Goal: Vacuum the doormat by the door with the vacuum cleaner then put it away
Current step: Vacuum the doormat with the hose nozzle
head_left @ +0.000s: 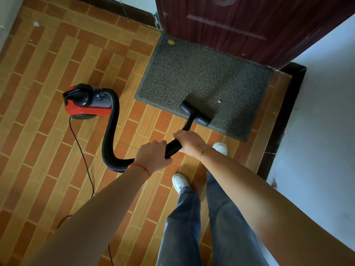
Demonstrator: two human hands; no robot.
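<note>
On the tiled floor (57,77) by the dark red door (240,22): grey-green speckled doormat (192,73), rectangular, dark border, far edge right against the door's bottom. Yellow spot (171,42) near its far left corner, small white scrap (219,101) on the near part just right of the nozzle. Vacuum cleaner (84,101) is a small red-and-black canister sitting on the tiles left of the mat, well apart from it; thin black cord (82,150) trails from it toward the camera. Black ribbed hose (111,131) arcs out of the canister top, drops down, loops back up to the hands. Black flat nozzle (194,113) rests on the mat's near edge, angled, on a short black tube. Left hand (153,156) wraps the hose, fingers curled over the top, red string on the wrist. Right hand (189,141) grips the hose further forward, just behind the tube, fingers curled round it, thin bracelet on the wrist. Hands close together, not touching. White shoes (179,182) and blue jeans (211,227) below, white wall (317,112) on the right.
</note>
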